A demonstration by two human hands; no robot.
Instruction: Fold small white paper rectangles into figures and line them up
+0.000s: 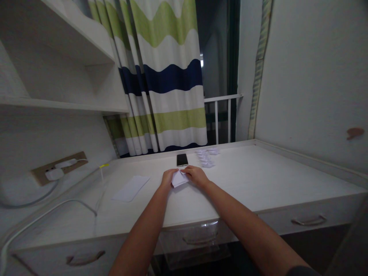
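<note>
Both my hands meet over the middle of a white desk (pixel 258 180). My left hand (pixel 167 179) and my right hand (pixel 196 176) are each closed on a small folded piece of white paper (pixel 179 179), held between them just above the desktop. A dark phone (pixel 182 160) lies flat just beyond my hands. Several small folded paper pieces (pixel 206 157) lie in a cluster to the right of the phone. A flat white sheet of paper (pixel 131 188) rests on the desk to the left of my left hand.
A power strip with plugs (pixel 59 167) sits on the left wall, its white cables (pixel 71 205) trailing over the desk. Shelves (pixel 57 103) rise at the left. A striped curtain (pixel 169 76) and a window railing (pixel 222 99) stand behind. Drawers with handles (pixel 309 221) line the desk front.
</note>
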